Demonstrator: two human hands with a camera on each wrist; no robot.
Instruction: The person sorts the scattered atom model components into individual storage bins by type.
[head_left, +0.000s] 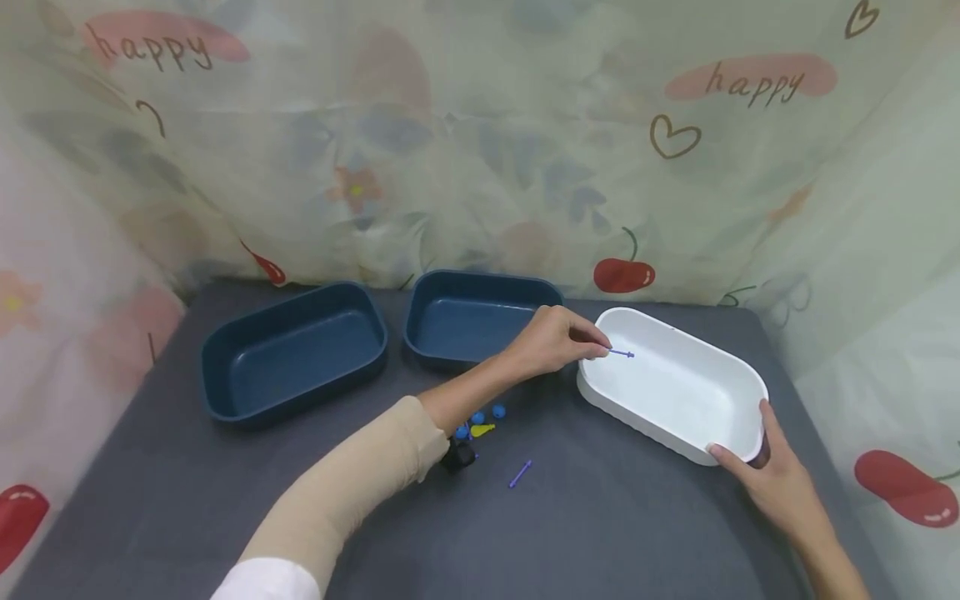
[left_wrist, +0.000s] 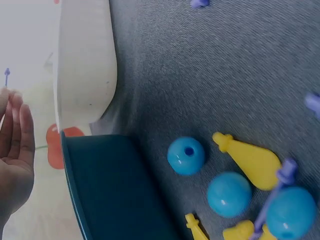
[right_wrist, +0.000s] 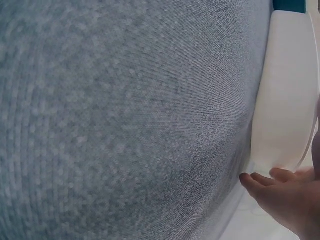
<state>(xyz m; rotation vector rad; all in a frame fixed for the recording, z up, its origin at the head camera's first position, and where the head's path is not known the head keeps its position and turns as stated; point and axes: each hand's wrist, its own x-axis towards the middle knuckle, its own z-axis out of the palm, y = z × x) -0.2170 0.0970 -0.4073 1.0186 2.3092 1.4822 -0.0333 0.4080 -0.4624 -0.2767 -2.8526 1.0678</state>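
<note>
My left hand [head_left: 557, 340] pinches a small purple stick with knobbed ends [head_left: 622, 353] between thumb and fingertips, over the left end of a white tray [head_left: 678, 398]. The same stick points upward from the fingertips at the left edge of the left wrist view. My right hand [head_left: 780, 483] grips the tray's near right corner, the thumb at the rim and the fingers around the outer side. Another purple stick [head_left: 520, 474] lies on the grey cloth. Near the left forearm are blue balls [left_wrist: 229, 194] with holes and a yellow teardrop-shaped piece [left_wrist: 252, 162], partly overlapped by a purple stick.
Two dark blue trays stand at the back: one on the left [head_left: 292, 392], one in the middle [head_left: 438, 357], partly behind the left hand. A black block [head_left: 458, 456] shows beside the left cuff. Patterned curtains [head_left: 480, 167] hang behind and at both sides of the table.
</note>
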